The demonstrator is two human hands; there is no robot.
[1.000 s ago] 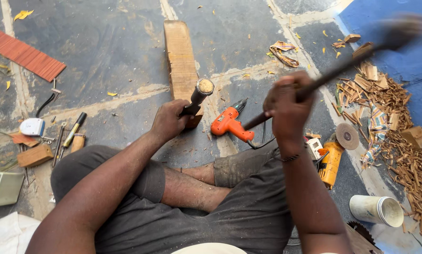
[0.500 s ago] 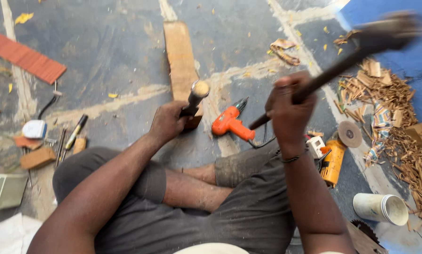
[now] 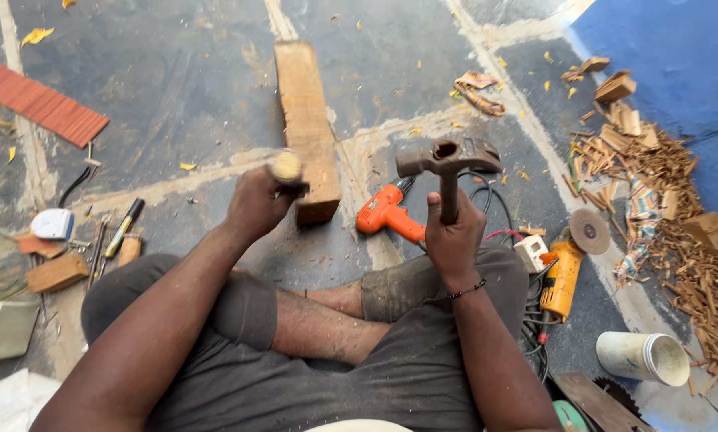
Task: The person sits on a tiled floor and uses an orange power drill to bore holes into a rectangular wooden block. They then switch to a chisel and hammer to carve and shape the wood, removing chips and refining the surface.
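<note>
I sit cross-legged on the floor. My left hand (image 3: 256,204) grips a chisel with a pale wooden handle (image 3: 286,167), held against the near end of a long wooden block (image 3: 307,128). My right hand (image 3: 453,236) holds a claw hammer (image 3: 449,157) upright by its handle, head up, just right of the block. An orange power drill (image 3: 387,214) lies on the floor between my hands.
A yellow angle grinder (image 3: 567,260) with a disc lies by my right knee, with cables around it. Wood chips and offcuts (image 3: 663,200) pile up at the right. A white cup (image 3: 643,358), a red ribbed strip (image 3: 39,100), and small tools (image 3: 95,240) lie around.
My right hand has swung the hammer from far right in toward the chisel, and it now stands upright. The chisel handle has tipped slightly left.
</note>
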